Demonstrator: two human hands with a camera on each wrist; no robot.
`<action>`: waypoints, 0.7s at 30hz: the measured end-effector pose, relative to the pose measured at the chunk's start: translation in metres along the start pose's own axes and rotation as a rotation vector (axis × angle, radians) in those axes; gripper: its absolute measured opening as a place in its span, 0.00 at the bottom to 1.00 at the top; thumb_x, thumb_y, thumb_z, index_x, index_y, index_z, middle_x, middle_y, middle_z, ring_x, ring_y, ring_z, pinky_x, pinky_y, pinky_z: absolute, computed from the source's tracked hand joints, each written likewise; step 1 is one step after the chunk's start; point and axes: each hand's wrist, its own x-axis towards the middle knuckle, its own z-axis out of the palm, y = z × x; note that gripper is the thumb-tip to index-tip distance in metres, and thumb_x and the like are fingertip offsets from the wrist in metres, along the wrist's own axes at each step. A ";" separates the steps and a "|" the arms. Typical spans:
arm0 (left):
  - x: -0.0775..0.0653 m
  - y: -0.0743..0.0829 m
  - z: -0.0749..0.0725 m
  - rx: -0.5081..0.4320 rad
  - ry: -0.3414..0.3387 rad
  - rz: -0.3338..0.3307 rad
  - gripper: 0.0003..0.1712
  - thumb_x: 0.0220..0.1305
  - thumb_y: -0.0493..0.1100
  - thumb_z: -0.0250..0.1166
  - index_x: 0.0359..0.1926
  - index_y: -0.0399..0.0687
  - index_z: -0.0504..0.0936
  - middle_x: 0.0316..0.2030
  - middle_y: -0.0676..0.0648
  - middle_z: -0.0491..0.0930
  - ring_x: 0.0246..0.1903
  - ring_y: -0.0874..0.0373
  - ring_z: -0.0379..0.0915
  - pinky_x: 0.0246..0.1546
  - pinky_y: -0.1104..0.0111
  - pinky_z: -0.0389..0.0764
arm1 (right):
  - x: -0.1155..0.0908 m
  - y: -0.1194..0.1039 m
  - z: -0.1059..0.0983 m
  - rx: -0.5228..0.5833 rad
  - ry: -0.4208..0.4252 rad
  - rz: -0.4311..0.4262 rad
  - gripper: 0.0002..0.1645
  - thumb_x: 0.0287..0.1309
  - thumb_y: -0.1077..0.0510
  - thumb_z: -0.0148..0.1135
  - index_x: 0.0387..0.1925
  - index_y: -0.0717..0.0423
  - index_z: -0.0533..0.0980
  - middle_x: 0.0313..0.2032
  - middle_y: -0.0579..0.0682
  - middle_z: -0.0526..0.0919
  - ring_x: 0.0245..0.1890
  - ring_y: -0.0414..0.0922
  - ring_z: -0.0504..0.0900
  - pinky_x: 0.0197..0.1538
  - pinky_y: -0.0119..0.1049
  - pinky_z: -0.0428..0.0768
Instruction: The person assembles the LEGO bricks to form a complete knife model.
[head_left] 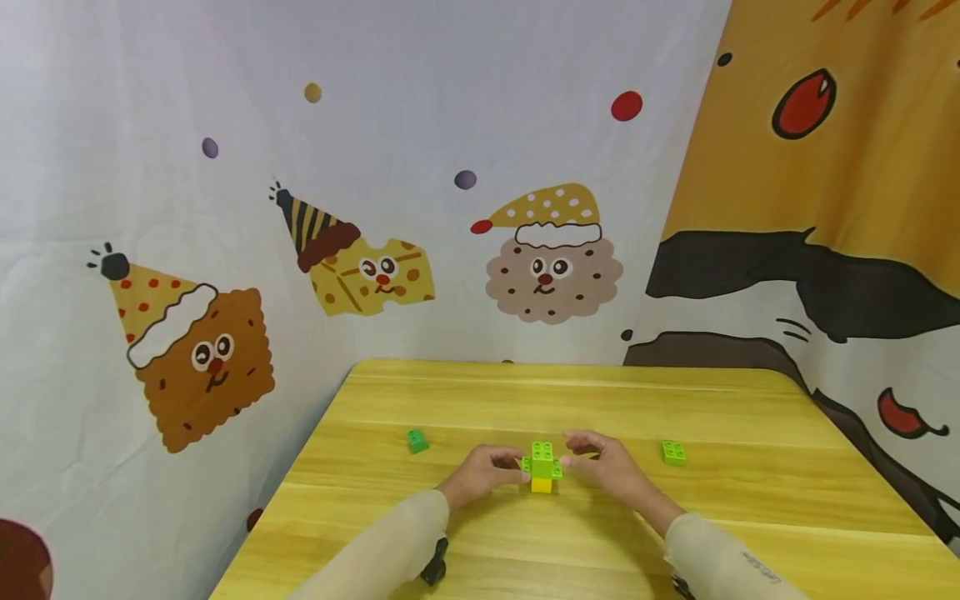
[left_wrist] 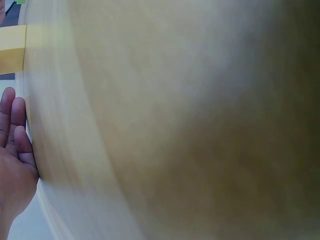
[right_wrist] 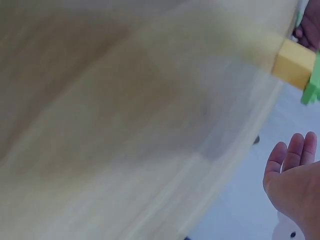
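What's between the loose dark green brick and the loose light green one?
In the head view, left to right: the left hand, the green and yellow brick stack, then the right hand.

- Counter (head_left: pixel 525 400): yellow wood grain, rounded far corners.
- Backdrop (head_left: pixel 405 67) behind it: pale, with coloured dots.
- Printed biscuit (head_left: pixel 213 371), cheese (head_left: pixel 375 279) and cookie (head_left: pixel 555 292), left to right, all in hats.
- Orange patch (head_left: pixel 735 167) at upper right, black shapes below.

Wood-grain table (head_left: pixel 547 550): brick stack (head_left: pixel 542 461), dark-green brick (head_left: pixel 417 442), lime brick (head_left: pixel 673 453).
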 end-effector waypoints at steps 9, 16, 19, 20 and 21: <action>-0.001 0.001 0.000 -0.001 0.012 -0.007 0.19 0.61 0.46 0.73 0.53 0.48 0.85 0.39 0.50 0.81 0.39 0.57 0.75 0.41 0.63 0.77 | 0.002 0.000 -0.039 -0.027 0.074 0.041 0.30 0.62 0.48 0.68 0.62 0.56 0.75 0.55 0.59 0.79 0.54 0.55 0.77 0.50 0.43 0.80; -0.002 0.002 0.001 -0.006 0.014 -0.001 0.18 0.61 0.45 0.73 0.52 0.49 0.85 0.39 0.49 0.82 0.39 0.57 0.74 0.40 0.64 0.76 | 0.003 0.009 -0.070 -0.044 0.105 0.062 0.35 0.62 0.43 0.67 0.65 0.55 0.73 0.60 0.59 0.76 0.59 0.56 0.73 0.53 0.49 0.77; -0.002 0.002 0.001 -0.009 0.015 0.002 0.19 0.61 0.45 0.72 0.53 0.48 0.85 0.39 0.49 0.81 0.38 0.57 0.74 0.39 0.64 0.76 | 0.003 0.012 -0.082 -0.059 0.105 0.072 0.38 0.62 0.40 0.65 0.67 0.56 0.71 0.62 0.61 0.74 0.61 0.56 0.72 0.55 0.52 0.76; -0.003 0.002 0.001 -0.010 0.015 0.002 0.19 0.61 0.45 0.72 0.53 0.48 0.85 0.39 0.49 0.81 0.38 0.57 0.74 0.39 0.64 0.76 | 0.003 0.013 -0.086 -0.063 0.110 0.077 0.39 0.62 0.40 0.65 0.67 0.56 0.71 0.63 0.61 0.73 0.61 0.57 0.71 0.55 0.53 0.75; -0.003 0.002 0.001 -0.011 0.014 0.002 0.19 0.61 0.45 0.72 0.53 0.48 0.85 0.39 0.49 0.81 0.38 0.57 0.74 0.39 0.64 0.76 | 0.003 0.014 -0.090 -0.072 0.111 0.082 0.40 0.63 0.39 0.65 0.67 0.57 0.70 0.63 0.61 0.73 0.61 0.57 0.71 0.57 0.53 0.75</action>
